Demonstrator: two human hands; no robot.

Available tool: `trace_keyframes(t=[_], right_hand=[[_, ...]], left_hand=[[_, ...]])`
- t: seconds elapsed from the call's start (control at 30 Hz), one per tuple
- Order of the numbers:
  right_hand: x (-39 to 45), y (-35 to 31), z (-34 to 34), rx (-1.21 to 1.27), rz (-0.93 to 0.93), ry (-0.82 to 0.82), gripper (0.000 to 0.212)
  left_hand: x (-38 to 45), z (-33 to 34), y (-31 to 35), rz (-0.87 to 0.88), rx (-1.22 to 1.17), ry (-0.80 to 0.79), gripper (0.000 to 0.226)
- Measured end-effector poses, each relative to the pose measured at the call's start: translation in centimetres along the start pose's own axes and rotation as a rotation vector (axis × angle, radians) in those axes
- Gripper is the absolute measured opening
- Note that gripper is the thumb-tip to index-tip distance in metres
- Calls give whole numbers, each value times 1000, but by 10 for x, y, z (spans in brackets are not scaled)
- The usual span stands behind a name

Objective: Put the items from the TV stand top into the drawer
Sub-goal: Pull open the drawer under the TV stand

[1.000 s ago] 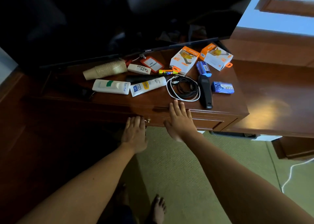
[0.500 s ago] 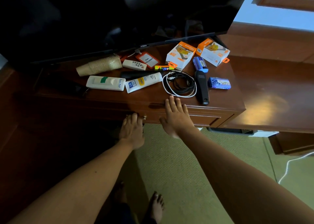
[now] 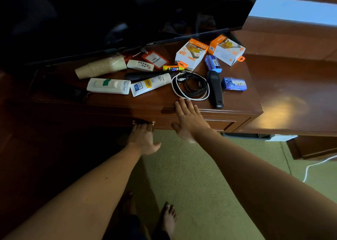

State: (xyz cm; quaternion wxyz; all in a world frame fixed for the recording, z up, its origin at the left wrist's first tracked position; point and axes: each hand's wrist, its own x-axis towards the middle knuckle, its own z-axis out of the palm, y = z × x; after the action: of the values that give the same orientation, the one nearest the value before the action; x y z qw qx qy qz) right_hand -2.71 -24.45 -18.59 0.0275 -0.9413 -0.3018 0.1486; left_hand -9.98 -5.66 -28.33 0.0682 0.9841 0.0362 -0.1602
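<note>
The left hand [image 3: 143, 138] reaches to the drawer front [image 3: 184, 124] with its fingers hooked over the brass handle [image 3: 144, 122], thumb splayed toward 3 o'clock; the fingertips vanish into shadow, so how firmly they grip cannot be told. The right hand [image 3: 189, 120] lies flat, fingers straight and slightly fanned, holding nothing, its tips on the front edge of the TV stand top [image 3: 149, 103] just short of the coiled cables [image 3: 190, 85]. The drawer looks closed, and every item is on the glossy reddish wood above it.

From 9 o'clock across: a ribbed sleeve of stacked paper cups [image 3: 102, 66] on its side, a white plastic bottle [image 3: 109, 86] with a green mark, and a soft white tube [image 3: 150, 84] lying aslant. Behind them sit a small white remote [image 3: 140, 65], an orange-framed card holder [image 3: 155, 59] and a yellow stick-shaped item [image 3: 173, 68] (its label is too small to read). Two orange-and-white cardboard boxes [image 3: 191, 54] [image 3: 227, 50] stand toward 1 o'clock, with a blue cylinder [image 3: 212, 63], a long black remote [image 3: 215, 88] and a blue wrapped soap bar [image 3: 234, 84] beside them. A dark oblong object [image 3: 144, 76] behind the tube is hard to identify.

The television [image 3: 127, 12] is a black mass cut off by the upper frame. The stand's left side is lost in darkness.
</note>
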Motion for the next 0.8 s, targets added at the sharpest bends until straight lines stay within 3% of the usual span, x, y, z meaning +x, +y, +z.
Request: trace_keyframes(t=[0.13,0.23,0.8], right_hand=[[0,-1,-3,25,9,-25,80],[2,-3,-5,38,23,-42,80],[6,-8,-4,59,85,-69,80]], left_hand=[[-11,-6,2,-6,38,-38,123],[-19,-3,5,-30,56,-78,129],[-109,24,26,-87,22,-181,126]])
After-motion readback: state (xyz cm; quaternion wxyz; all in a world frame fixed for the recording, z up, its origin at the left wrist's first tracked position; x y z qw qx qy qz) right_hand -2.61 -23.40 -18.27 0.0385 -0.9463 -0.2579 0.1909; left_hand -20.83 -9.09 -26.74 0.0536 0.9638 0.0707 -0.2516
